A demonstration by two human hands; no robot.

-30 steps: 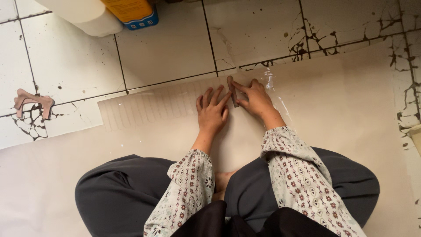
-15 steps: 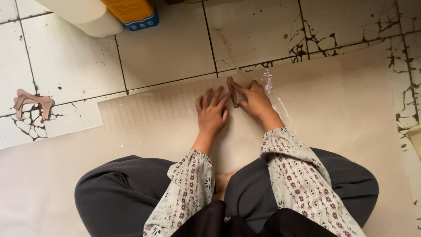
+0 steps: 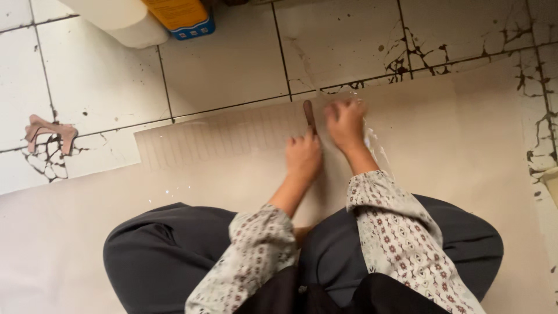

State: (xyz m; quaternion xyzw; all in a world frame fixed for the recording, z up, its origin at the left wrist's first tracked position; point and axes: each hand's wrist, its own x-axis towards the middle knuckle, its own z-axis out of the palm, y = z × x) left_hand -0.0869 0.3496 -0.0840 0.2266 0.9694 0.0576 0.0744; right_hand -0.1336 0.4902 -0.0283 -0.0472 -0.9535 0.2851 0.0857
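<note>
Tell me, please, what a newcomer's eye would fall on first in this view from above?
Most likely the two hands at the centre: the left hand grips a slim brown tool upright on a pale ribbed sheet, with the right hand pressed down just beside it. Around them lies cracked white floor tile, with a yellow and blue package at the top edge and a small brown cut-out piece at far left.

— What do we have under our hands?

— A large beige sheet (image 3: 465, 174) lies flat on the tiled floor, with a strip of fine ruled lines along its upper left edge. A thin brown tool (image 3: 309, 115) stands nearly upright on the sheet's top edge.

— And beside it?

— A clear, shiny piece of plastic film (image 3: 372, 142) lies on the sheet, crinkled.
</note>
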